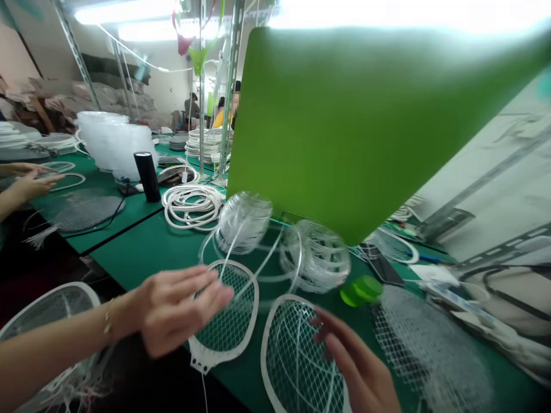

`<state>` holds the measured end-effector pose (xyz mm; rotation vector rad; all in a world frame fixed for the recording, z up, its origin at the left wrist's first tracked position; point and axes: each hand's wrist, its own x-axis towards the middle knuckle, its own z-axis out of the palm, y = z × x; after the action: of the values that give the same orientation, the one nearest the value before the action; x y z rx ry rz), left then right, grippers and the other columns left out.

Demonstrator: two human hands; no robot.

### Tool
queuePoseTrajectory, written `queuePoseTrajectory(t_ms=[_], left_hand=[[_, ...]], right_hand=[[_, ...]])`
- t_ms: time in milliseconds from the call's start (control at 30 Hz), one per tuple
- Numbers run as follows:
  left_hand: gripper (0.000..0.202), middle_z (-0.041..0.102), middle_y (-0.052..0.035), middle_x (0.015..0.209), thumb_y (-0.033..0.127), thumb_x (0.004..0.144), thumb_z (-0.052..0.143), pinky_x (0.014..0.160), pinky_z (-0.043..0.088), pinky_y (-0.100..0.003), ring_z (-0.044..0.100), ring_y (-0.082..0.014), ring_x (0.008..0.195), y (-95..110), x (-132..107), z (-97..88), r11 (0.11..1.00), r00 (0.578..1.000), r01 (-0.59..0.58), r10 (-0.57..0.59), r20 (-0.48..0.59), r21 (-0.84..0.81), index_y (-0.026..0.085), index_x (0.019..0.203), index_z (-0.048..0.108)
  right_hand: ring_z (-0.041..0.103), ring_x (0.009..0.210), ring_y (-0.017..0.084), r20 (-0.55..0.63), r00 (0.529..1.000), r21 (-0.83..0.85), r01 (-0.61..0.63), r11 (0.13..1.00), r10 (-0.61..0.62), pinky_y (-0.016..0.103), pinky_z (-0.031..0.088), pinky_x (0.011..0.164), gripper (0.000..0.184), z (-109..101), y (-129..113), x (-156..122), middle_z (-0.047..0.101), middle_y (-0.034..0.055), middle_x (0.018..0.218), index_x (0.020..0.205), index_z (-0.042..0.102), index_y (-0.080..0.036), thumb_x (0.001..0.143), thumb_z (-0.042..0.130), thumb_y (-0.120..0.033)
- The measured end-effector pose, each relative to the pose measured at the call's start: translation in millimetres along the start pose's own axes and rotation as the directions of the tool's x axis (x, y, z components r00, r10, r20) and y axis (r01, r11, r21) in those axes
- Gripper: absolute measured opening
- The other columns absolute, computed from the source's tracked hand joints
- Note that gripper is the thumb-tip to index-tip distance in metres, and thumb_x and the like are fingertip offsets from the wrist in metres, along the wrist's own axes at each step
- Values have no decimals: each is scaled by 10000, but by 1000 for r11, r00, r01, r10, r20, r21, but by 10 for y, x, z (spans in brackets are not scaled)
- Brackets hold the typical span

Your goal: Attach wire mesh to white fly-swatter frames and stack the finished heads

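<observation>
My left hand (181, 310) hovers over a white oval racket frame with mesh (230, 321) on the green table (146, 246); its fingers are stretched out, partly blurred, touching the frame's left edge. My right hand (357, 367) rests at the right rim of a second white mesh frame (293, 361), fingers extended. Thin white wires run across both frames. Two clear blurred wire spools (243, 221) (321, 255) stand just behind the frames.
A large green board (344, 126) hangs close overhead. Coiled white rings (189, 203), a black cylinder (146, 175), a green cap (364, 289), loose mesh sheets (426, 350) and stacked white parts (114, 143) lie around. Another person's hands (30, 180) work at far left.
</observation>
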<state>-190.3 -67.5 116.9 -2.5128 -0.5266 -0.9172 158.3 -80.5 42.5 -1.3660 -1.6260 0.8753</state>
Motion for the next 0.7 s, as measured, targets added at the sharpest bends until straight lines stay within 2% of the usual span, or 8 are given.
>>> queuePoseTrajectory(t_ms=[100,200,267,333,433,500,567,700], left_hand=[[573,773,-43,1111,105,963,483,1086,529,-343,704,-197,1118,405,-404,39,985,983,110,-88,162,-130,133,1526,381],[626,753,-30,1174,136,957,480,1122,486,-357,679,-211,1168,454,-721,179,961,958,126,-53,283,-247,211,1562,336],[673,706,-26,1273,258,966,552,1171,410,-436,615,-252,1261,343,-837,258,951,928,247,-177,328,-185,289,1581,281],[782,601,-63,1421,453,931,628,1184,351,-510,527,-311,1348,193,-884,323,916,862,385,-312,399,-114,307,1592,238],[860,353,-73,1607,625,883,618,1188,280,-575,344,-372,1460,17,-876,433,844,700,507,-285,655,-176,332,1591,228],[837,240,-24,1649,653,880,602,1187,189,-642,215,-390,1502,-31,-859,519,792,592,563,-187,784,-236,398,1579,221],[832,199,-6,1657,655,869,615,1171,113,-692,144,-406,1512,-37,-853,597,743,529,618,-153,835,-256,428,1570,229],[848,245,-30,1648,643,823,678,1176,92,-683,155,-415,1508,-11,-880,672,681,506,682,-174,845,-268,415,1551,309]], right_hand=[[722,783,240,109,960,490,-279,826,259,317,596,511,600,422,-207,573,730,141,1139,1213,683,-203,826,628,-659],[622,534,138,192,902,572,-423,703,386,207,458,358,489,754,-241,910,760,107,905,998,738,-154,671,828,-506],[586,481,109,134,891,603,-421,678,435,190,442,352,428,800,-181,1007,756,83,836,934,740,-150,636,854,-436],[595,486,111,55,882,632,-393,668,467,189,452,358,395,715,-110,1060,753,70,812,918,739,-157,642,841,-420],[594,493,112,-57,873,646,-338,685,484,170,421,334,390,506,-72,1117,738,57,756,890,738,-158,633,838,-433],[598,506,113,-190,885,605,-236,761,425,168,426,336,434,415,-112,1127,734,52,761,931,738,-155,653,833,-473],[623,541,126,-368,892,457,-72,887,262,192,476,367,477,394,-184,1099,739,59,818,1042,728,-160,738,782,-523],[693,640,170,-399,909,74,163,984,-121,271,584,472,440,470,-319,992,757,82,924,1199,691,-189,897,650,-506]])
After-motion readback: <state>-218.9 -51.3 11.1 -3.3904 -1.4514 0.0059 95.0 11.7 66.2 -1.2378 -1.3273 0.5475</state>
